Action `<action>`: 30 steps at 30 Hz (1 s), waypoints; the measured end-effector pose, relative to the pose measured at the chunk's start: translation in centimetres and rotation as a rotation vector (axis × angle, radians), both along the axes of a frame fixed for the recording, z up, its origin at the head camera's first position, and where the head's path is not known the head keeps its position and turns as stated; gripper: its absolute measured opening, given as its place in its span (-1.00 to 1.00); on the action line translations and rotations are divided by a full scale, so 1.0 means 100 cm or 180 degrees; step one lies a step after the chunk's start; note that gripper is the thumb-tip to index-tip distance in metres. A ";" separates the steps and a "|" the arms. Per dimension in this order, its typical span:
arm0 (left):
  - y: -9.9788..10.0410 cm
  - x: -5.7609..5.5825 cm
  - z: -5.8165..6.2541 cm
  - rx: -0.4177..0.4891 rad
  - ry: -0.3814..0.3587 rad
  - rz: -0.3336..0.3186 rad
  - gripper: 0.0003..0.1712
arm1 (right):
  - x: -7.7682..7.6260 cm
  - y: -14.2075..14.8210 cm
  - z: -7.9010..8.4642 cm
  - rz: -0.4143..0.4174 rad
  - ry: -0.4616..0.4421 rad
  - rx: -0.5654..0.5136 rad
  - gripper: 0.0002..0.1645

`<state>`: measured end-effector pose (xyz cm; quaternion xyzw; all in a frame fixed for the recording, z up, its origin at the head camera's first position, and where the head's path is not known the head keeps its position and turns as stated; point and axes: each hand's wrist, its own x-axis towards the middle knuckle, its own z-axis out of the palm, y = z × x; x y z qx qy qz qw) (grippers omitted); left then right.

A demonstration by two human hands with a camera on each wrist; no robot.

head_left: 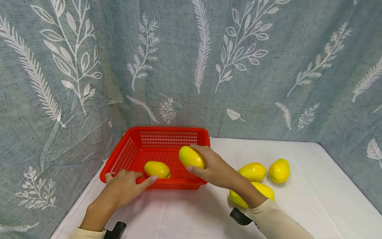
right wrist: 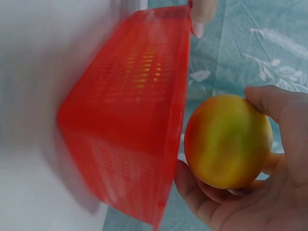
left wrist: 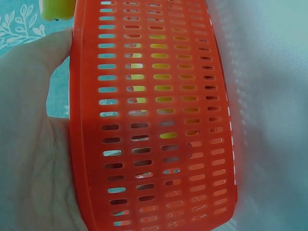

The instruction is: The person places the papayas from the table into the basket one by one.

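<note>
A red plastic basket with slotted walls stands at the left of the table. My left hand grips its near rim at the left corner, thumb along the rim and fingers over it. The slotted wall fills the left wrist view. One yellow mango lies inside, close to that hand. Over the basket's right side my right hand holds another yellow mango between thumb and fingers. In the right wrist view this held mango is beside the rim, above its level.
Several yellow mangoes lie on the white tablecloth right of the basket: one at the far right, one beside it, and one partly behind my right forearm. A grey-blue patterned curtain hangs behind and at both sides.
</note>
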<state>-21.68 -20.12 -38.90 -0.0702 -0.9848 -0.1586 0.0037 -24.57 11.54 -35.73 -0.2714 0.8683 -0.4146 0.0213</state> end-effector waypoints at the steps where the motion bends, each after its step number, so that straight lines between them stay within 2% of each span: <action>1: 0.000 0.000 0.000 -0.0007 -0.0003 0.0004 0.03 | -0.001 -0.003 -0.001 -0.0003 -0.0006 0.0034 -0.15; 13: 0.000 -0.001 -0.001 -0.0032 0.0026 -0.0026 0.02 | -0.014 -0.032 -0.016 0.0013 -0.0096 0.0382 -0.17; 21: 0.000 -0.001 -0.001 -0.0024 0.0018 -0.0034 0.03 | -0.021 -0.048 -0.017 -0.0056 -0.0015 0.0727 -0.19; 26: 0.000 -0.001 -0.001 -0.0020 0.0025 -0.0030 0.04 | -0.025 -0.056 -0.019 -0.0139 -0.0088 0.0885 -0.15; 30: 0.000 0.000 -0.001 -0.0018 0.0022 -0.0028 0.04 | -0.026 -0.061 -0.022 -0.0215 -0.0148 0.1013 -0.22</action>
